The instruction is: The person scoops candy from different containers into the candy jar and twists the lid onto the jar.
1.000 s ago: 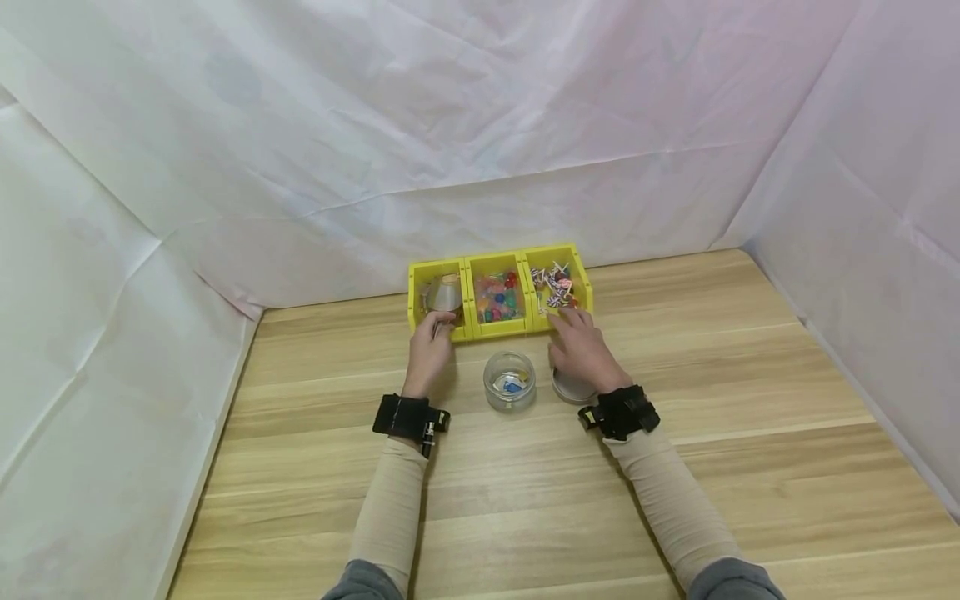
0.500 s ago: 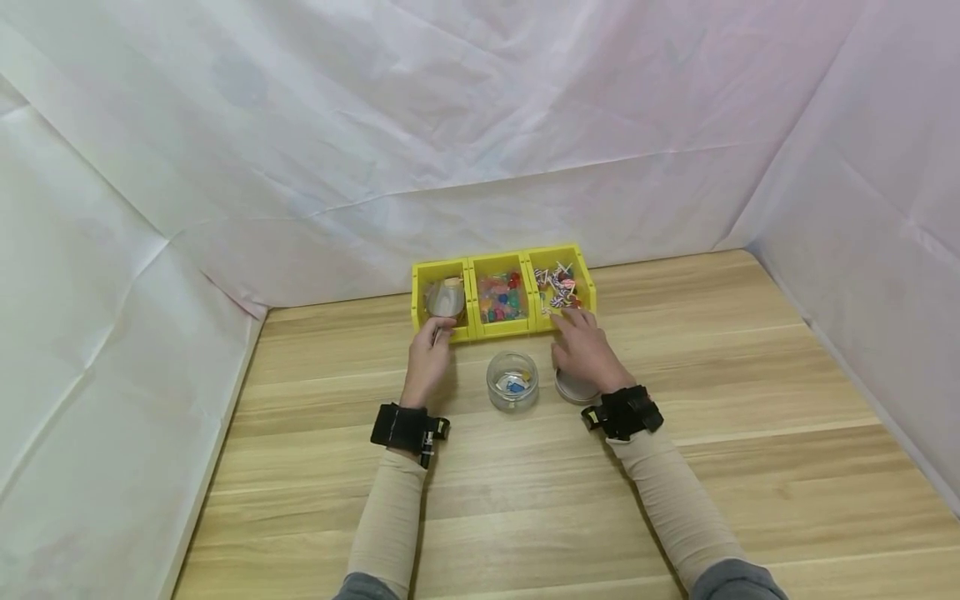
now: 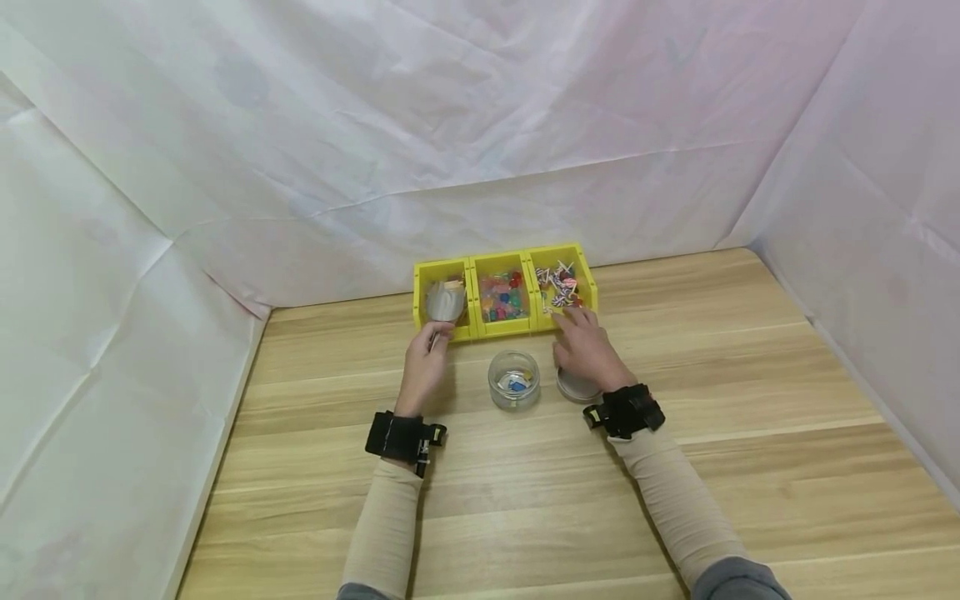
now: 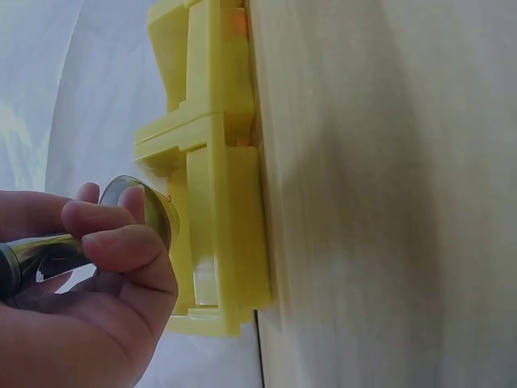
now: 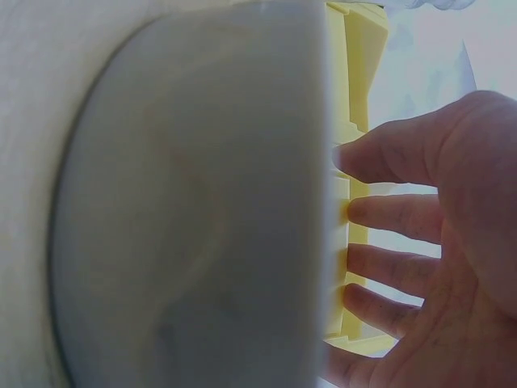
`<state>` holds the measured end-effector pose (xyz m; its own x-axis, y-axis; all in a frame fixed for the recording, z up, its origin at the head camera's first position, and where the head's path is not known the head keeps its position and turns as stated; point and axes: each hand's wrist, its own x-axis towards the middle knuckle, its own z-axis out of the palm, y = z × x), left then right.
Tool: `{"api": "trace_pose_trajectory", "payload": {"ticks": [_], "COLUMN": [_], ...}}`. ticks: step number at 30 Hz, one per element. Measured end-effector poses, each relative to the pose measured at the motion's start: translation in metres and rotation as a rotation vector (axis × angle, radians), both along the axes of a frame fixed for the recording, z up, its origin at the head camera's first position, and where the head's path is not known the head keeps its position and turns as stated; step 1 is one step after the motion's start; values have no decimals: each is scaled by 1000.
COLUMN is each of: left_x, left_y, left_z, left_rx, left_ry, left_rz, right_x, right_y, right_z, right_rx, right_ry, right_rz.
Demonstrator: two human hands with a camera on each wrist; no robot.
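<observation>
My left hand [image 3: 424,362] grips the handle of a metal scoop [image 3: 445,303] at the left yellow bin [image 3: 422,272]. In the left wrist view, the curled fingers wrap its dark-ended handle, and its shiny round bowl [image 4: 166,222] points into the bin. My right hand [image 3: 588,354] has its fingers loosely extended at the front edge of the right bin [image 3: 591,292], which holds striped lollipops [image 3: 561,296]. Under this hand is a round grey lid [image 3: 576,388], large and blurred in the right wrist view. Between the hands stands a clear jar [image 3: 504,402] with a few blue and yellow pieces inside.
The middle yellow bin [image 3: 504,328] contains colourful wrapped sweets [image 3: 498,293]. All three bins stand joined in a row near the white cloth backdrop [image 3: 480,125]. White side cloths border the wooden table [image 3: 510,500].
My left hand has drawn back slightly towards me with the scoop, whose bowl now shows more over the left bin. The right hand has stayed about where it was.
</observation>
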<state>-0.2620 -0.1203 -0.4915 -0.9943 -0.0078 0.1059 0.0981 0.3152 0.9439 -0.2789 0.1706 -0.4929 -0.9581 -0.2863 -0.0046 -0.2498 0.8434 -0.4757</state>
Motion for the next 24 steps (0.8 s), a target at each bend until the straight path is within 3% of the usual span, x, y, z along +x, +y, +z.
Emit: {"api": "trace_pose_trajectory", "payload": {"ticks": [12,24], "left_x": [12,24], "left_y": [-3,-7], "left_z": [-1,4], "left_rx": [32,159], "left_ry": [-48,-141], "left_rz": [-14,-68], "right_x": [0,0], "right_y": [0,1], "right_z": [0,0], "right_rx": [-4,-11], "right_ry": [-10,-10], "right_rz": [-5,1]}}
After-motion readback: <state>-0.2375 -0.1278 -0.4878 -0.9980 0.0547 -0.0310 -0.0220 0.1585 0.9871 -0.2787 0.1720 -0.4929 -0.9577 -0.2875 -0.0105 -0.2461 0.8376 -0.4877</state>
